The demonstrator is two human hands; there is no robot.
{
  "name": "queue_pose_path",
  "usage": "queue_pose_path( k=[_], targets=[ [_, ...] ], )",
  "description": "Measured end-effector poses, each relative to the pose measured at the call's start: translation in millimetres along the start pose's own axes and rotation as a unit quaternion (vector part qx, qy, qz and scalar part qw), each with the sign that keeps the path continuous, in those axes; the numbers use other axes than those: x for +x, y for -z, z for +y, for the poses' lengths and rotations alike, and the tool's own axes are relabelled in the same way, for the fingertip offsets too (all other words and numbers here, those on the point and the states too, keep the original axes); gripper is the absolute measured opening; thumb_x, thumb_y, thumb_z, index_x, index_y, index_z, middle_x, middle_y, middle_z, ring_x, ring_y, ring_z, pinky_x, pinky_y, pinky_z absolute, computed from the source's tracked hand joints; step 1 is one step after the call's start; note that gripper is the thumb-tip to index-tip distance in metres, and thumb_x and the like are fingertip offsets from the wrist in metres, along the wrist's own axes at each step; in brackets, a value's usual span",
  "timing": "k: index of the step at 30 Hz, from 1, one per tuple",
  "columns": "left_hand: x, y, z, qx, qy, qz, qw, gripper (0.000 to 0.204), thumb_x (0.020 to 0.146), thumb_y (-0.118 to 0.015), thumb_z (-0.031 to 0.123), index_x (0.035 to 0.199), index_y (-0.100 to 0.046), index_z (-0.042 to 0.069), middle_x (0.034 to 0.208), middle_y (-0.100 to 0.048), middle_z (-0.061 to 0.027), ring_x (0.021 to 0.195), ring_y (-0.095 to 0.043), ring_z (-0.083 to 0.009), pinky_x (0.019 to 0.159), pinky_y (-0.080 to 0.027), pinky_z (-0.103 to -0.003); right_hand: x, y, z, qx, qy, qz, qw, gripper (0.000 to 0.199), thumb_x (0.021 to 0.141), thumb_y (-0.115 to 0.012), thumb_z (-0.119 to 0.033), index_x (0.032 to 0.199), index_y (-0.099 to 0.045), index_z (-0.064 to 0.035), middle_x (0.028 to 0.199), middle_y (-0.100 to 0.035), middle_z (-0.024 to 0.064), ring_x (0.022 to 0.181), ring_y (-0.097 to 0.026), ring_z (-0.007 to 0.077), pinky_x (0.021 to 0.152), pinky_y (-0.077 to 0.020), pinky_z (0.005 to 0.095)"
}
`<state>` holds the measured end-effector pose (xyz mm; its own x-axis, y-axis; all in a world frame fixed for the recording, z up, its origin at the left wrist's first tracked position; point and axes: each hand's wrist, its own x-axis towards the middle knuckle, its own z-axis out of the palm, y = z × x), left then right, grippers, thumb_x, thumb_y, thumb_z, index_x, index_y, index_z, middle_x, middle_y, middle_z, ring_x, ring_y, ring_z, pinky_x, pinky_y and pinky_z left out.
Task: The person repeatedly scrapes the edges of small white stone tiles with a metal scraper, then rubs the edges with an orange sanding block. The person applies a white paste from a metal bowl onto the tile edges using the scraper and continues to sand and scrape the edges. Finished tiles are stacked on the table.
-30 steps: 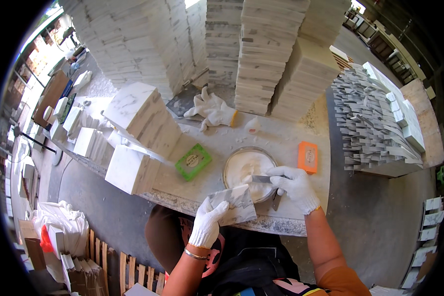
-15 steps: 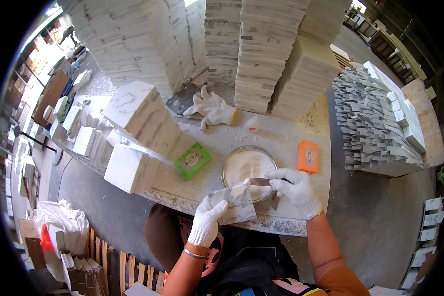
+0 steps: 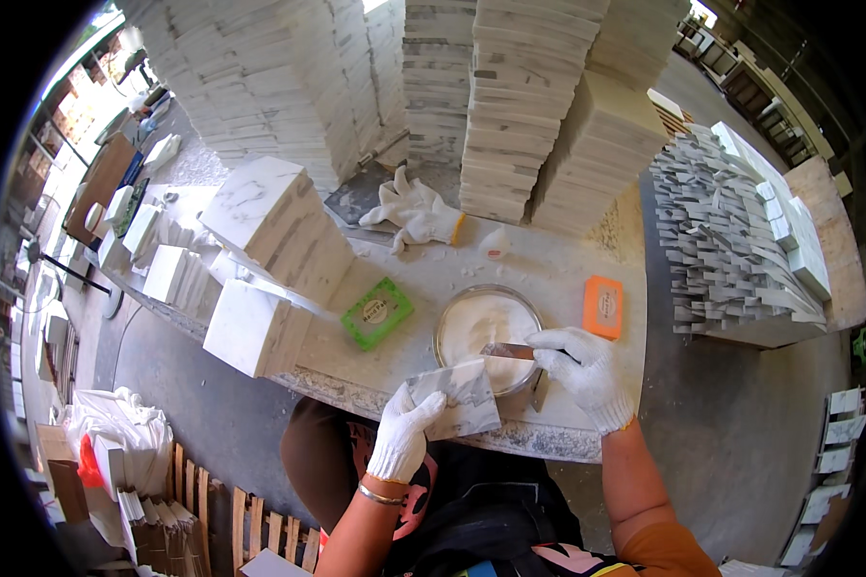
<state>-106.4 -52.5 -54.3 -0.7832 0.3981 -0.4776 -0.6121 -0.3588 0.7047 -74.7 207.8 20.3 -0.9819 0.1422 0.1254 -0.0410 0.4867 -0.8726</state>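
Note:
Both of my hands wear white knit gloves. My left hand [image 3: 404, 433] grips a grey-veined marble tile [image 3: 464, 402] by its left side, thumb on top, tilted at the table's front edge. In my right hand [image 3: 583, 373] is a putty knife [image 3: 507, 351], its flat blade pointing left over the near part of a round bowl [image 3: 440, 344]. White powder or paste [image 3: 486, 320] fills much of that bowl. A second thin tool [image 3: 540, 392] leans at the bowl's near right rim, partly hidden by my right hand.
A green block [image 3: 376, 313] lies left of the bowl, an orange block [image 3: 602, 308] right of it. Behind are a loose white glove [image 3: 414, 212] and a small white lump [image 3: 495, 243]. Tile stacks [image 3: 520, 106] wall the back; marble blocks [image 3: 274, 226] stand left.
My right hand has shifted slightly right, drawing the putty knife back from the tile. The left hand and the tile have stayed in place.

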Motion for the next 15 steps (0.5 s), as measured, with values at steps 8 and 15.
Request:
queue_pose_path(
  k=[8, 15],
  targets=[
    [1, 1, -1, -0.002, -0.002, -0.003, 1.000, 0.037, 0.098, -0.066, 0.013, 0.132, -0.057, 0.000, 0.108, -0.070, -0.0073, 0.093, -0.069, -0.0178, 0.078, -0.059, -0.032, -3, -6, 4, 0.135, -0.163, -0.027, 0.977, 0.021, 0.093, -0.070, -0.007, 0.111, -0.075, 0.0015, 0.096, -0.074, 0.0071, 0.070, -0.065, 0.0092, 0.065, -0.0531, 0.0254],
    [2, 2, -1, -0.017, -0.009, -0.007, 1.000, 0.041, 0.097, -0.067, 0.009, 0.134, -0.058, -0.003, 0.120, -0.069, -0.0082, 0.105, -0.067, -0.0182, 0.093, -0.054, -0.033, -9, -3, 13, 0.095, -0.126, -0.021, 0.987, 0.023, 0.092, -0.070, -0.008, 0.113, -0.075, 0.0005, 0.095, -0.073, 0.0031, 0.076, -0.063, 0.0068, 0.066, -0.0519, 0.0231]
  ],
)
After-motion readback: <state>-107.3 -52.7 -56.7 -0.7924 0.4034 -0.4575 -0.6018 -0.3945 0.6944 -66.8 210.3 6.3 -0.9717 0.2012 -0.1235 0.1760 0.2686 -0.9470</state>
